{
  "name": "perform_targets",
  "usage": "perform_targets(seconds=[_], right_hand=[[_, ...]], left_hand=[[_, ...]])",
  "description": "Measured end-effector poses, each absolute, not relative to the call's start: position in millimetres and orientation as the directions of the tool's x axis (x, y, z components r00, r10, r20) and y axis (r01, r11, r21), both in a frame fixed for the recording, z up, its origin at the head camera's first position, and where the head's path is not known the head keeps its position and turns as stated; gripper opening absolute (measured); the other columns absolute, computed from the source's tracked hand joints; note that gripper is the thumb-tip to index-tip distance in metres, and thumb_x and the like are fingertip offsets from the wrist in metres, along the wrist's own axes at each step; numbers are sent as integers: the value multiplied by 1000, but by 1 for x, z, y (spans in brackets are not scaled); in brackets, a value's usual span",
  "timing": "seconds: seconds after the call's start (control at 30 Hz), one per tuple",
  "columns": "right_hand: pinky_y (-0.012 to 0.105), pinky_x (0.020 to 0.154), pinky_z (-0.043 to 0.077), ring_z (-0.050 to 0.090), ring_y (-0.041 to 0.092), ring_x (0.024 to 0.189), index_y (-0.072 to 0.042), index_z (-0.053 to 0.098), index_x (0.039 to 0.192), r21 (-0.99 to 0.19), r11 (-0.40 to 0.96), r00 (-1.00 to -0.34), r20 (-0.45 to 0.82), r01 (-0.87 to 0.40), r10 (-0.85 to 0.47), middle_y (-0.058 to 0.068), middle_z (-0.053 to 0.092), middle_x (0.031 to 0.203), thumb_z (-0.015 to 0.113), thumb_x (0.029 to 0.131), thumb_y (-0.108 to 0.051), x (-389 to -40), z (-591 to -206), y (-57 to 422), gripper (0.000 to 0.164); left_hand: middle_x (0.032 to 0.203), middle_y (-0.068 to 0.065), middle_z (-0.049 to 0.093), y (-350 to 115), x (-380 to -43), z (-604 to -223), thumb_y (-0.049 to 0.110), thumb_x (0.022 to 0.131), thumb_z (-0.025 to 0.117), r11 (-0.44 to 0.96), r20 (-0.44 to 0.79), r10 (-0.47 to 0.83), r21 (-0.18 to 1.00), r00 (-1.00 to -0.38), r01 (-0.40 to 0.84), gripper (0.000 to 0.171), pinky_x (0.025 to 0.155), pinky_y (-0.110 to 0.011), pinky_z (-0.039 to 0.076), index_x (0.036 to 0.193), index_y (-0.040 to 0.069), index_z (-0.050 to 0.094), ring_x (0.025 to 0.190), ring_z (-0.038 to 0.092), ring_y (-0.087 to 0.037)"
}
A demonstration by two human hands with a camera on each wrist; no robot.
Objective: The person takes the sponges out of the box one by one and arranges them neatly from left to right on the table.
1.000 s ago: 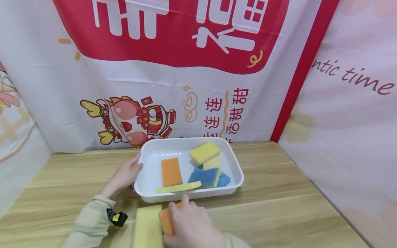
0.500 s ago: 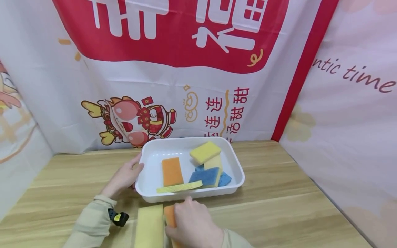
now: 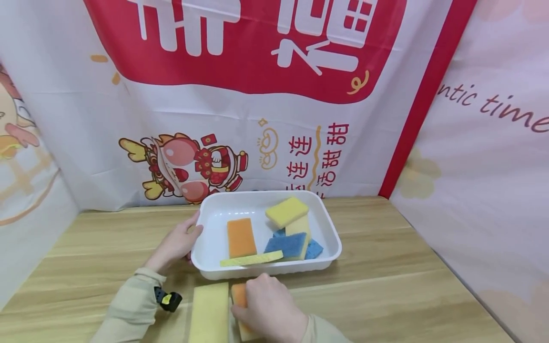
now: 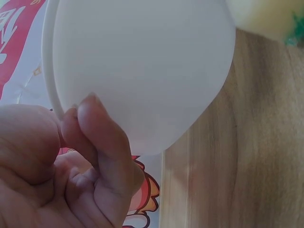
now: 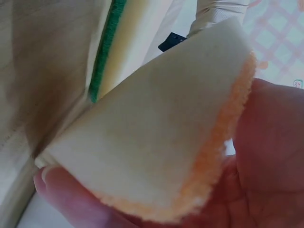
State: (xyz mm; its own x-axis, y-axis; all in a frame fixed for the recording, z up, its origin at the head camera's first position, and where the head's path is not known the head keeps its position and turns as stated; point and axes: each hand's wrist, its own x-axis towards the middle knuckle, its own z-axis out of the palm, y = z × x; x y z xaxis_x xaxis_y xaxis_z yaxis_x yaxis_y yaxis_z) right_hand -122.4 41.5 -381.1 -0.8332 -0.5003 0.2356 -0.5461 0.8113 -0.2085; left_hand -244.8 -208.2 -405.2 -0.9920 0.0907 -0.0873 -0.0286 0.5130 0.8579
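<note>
In the head view my left hand (image 3: 177,240) grips the left end of a white plastic tray (image 3: 266,271). The left wrist view shows the thumb and fingers pinching the tray's rim (image 4: 50,57). My right hand (image 3: 274,305), in front of the tray, holds an orange sponge (image 3: 238,294) over the table. Up close in the right wrist view, this sponge (image 5: 152,118) has a pale body and an orange layer, bent between thumb and fingers. Just left of it lies a long yellow sponge (image 3: 210,312), with a green layer (image 5: 108,50) beneath.
Inside the tray are an orange sponge (image 3: 241,238), a thin yellow sponge on edge (image 3: 253,258), a yellow sponge (image 3: 287,212) and blue sponges (image 3: 285,245). A printed cloth (image 3: 240,109) hangs behind the wooden table (image 3: 386,286).
My right hand has turned the orange sponge from a slant to nearly parallel with the yellow one beside it. The left hand keeps its grip on the tray.
</note>
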Motion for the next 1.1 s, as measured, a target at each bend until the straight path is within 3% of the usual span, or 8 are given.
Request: perform_targets(seconds=[0.23,0.57,0.9,1.1], right_hand=[[22,36,33,37,6,40,-18,43,48,-276,798,-844,178,-536,-505,-9,38,46,76,81,-35,-126,-387,40,49],[28,39,37,46,15,50,-16,43,48,-224,827,-854,204,-516,-478,8,48,67,71,84,-36,-125,-397,35,49],[30,44,43,52,21,55,-16,44,49,-190,830,-848,207,-524,-488,12,51,73,69,87,-38,-124,-399,32,51],[32,49,47,54,22,60,-11,54,55,-192,847,-867,153,-496,-474,13,51,77,69,89,-41,-123,-400,32,48]], left_hand=[[92,-21,64,-207,-244,-406,30,107,41,509,-98,78,860,-992,-45,60,49,-42,54,159,17,15,47,58,-22],[115,-32,57,-206,-244,-406,30,107,41,514,-87,72,857,-994,-37,60,49,-42,54,159,16,15,49,59,-23],[113,-29,59,-207,-245,-407,32,107,40,519,-100,74,854,-992,-47,60,51,-43,55,159,16,13,51,60,-23],[106,-26,61,-206,-245,-406,31,107,41,521,-105,74,852,-992,-51,60,51,-43,55,159,16,14,50,59,-23]])
